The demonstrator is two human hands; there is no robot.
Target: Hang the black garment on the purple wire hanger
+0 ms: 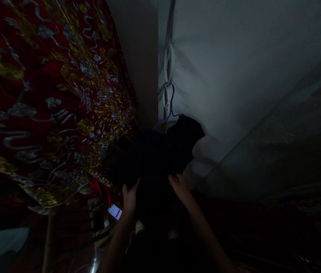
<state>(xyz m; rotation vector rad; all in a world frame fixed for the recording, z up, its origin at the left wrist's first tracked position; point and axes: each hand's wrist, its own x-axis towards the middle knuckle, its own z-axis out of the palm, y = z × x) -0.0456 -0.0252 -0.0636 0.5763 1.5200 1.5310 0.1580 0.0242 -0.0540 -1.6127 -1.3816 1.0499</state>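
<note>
A black garment (pixel 154 159), probably a shirt, hangs from a purple hanger (pixel 172 102) in very dim light. My left hand (pixel 130 195) is at its lower left side, thumb up, with cloth between the thumb and fingers. At the right side, my right hand (pixel 179 185) pinches the cloth with its fingers curled. Folds and the lower edge of the garment are lost in the dark. The hanger's hook goes up to a white ring-shaped holder (pixel 169 64) by the wall.
Red cloth with gold and silver embroidery (pixel 63 94) fills the left side. A pale wall (pixel 234 76) rises behind the hanger. Below left are a lit phone screen (pixel 115 211), a wooden pole (pixel 47 242) and a pale object (pixel 2 246). The floor is very dark.
</note>
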